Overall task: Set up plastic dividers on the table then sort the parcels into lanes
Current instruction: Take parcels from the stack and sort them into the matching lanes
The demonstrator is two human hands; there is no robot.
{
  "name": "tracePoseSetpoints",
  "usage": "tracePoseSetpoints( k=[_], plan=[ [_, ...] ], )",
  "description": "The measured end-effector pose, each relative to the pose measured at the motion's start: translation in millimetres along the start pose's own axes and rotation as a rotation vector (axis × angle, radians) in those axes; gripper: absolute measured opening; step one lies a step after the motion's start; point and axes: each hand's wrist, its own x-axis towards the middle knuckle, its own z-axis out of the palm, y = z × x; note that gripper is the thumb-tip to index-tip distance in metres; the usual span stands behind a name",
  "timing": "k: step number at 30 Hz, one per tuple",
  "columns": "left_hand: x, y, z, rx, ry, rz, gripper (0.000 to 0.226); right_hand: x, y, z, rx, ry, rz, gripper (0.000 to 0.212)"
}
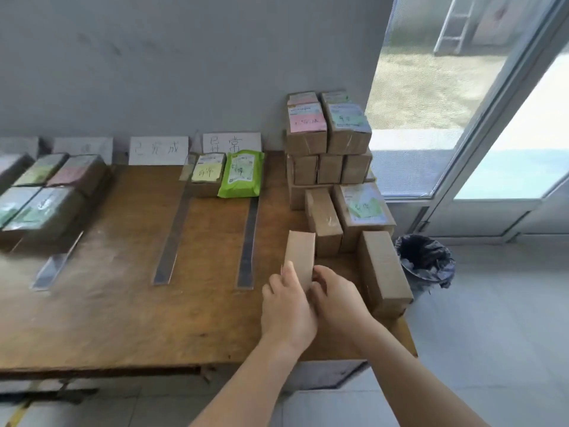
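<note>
1. head view: a brown wooden table (123, 318) fills the left and middle, its worn top scuffed and pale in patches. its front edge runs along the bottom left and its right edge falls away just past the parcels, beside a bin lined with a black bag (426, 261) on the pale tiled floor.
2. three clear plastic dividers lie flat as long strips running front to back: the left divider (57, 265), the middle divider (172, 238) and the right divider (248, 248). the bare wood between them and along the front is open room.
3. at the back of the lane between the middle and right dividers sit a small labelled box (206, 175) and a soft green packet (241, 174), touching. white paper signs (158, 151) lean on the grey wall behind.
4. at far left, flat labelled parcels (46, 192) lie side by side, blurred.
5. at the right end, a stack of cardboard boxes (328, 140) stands by the wall, with more boxes in front, including a long one (385, 271) near the table's right edge.
6. the left hand (288, 306) and right hand (337, 300) both clasp a plain brown cardboard parcel (300, 257), fingers closed on its near end, held upright just right of the right divider; whether it touches the table is unclear.
</note>
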Motion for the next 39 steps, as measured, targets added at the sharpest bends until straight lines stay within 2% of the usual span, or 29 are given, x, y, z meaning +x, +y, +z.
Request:
tracePoseSetpoints(
  k=[3,8,12,17,21,24,26,29,31,35,39],
  plan=[
    [-23.4,-20.4,2.5,-0.228,-0.020,0.051,0.079,-18.2,1.0,10.8,0.042,0.018,0.053,0.027],
    [-52.5,-45.5,0.4,-0.590,-0.095,0.122,0.063,-44.3,-5.1,26.3,0.071,0.058,0.119,0.051],
    [-62.2,-62.2,-2.5,-0.652,-0.182,0.119,0.065,-60.0,-8.2,37.1,0.094,0.108,0.177,0.069],
    [-60.6,-77.0,-2.9,-0.542,-0.183,0.109,0.056,-70.4,-7.1,45.4,0.404,0.133,0.327,0.061],
    [-57.1,-84.3,-0.9,-0.367,-0.185,0.118,0.063,-75.3,-2.7,54.6,0.226,0.132,0.357,0.039],
    [-54.1,-83.2,0.9,-0.292,-0.157,0.121,0.063,-79.1,-2.0,54.3,0.069,0.116,0.304,0.033],
    [-51.8,-80.0,2.0,-0.246,-0.143,0.117,0.062,-81.6,0.0,48.1,-0.022,0.251,0.246,0.039],
    [-48.9,-75.3,3.9,-0.183,-0.126,0.122,0.061,-82.5,1.6,26.8,-0.102,0.577,0.158,0.063],
    [-46.9,-72.5,3.7,-0.149,-0.116,0.119,0.060,-77.5,8.3,10.1,-0.124,0.671,0.192,0.076],
    [-42.1,-68.2,2.6,-0.108,-0.109,0.101,0.061,-62.7,28.9,-9.5,-0.137,0.617,0.339,0.093],
    [-38.2,-66.7,2.9,-0.091,-0.129,0.098,0.067,-48.6,43.9,-9.5,-0.117,0.538,0.372,0.096]
  ],
)
